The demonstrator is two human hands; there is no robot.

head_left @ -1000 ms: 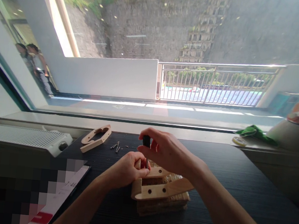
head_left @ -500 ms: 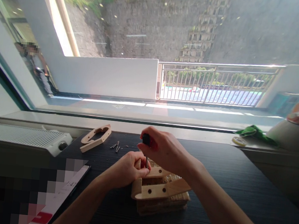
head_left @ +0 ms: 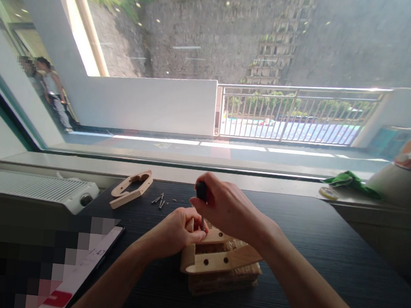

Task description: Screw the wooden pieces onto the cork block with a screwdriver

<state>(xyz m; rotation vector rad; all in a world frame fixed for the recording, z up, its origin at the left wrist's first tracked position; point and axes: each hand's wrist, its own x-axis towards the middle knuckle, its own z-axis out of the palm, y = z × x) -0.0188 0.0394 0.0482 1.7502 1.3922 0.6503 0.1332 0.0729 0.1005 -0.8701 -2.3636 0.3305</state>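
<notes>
Screwdriver [head_left: 201, 191] over wooden frame [head_left: 216, 261] — "47" on screen [head_left: 85, 269]

Faced a wide window [head_left: 201, 42]; outside, sunlight [head_left: 177, 141] striped the walkway [head_left: 133, 145] before a white parapet [head_left: 148, 105], metal railing [head_left: 294, 116] and grey rock face [head_left: 210, 28]. White radiator [head_left: 31, 188] stood left of dark table [head_left: 329, 263].

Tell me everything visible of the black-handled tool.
The black-handled tool looks like a screwdriver: a rounded, plastic-looking handle and a thin, metal-looking shaft. It stands nearly upright, handle uppermost, gripped by the right hand. The shaft runs down to the left hand at the wooden frame; its tip cannot be made out.
</notes>
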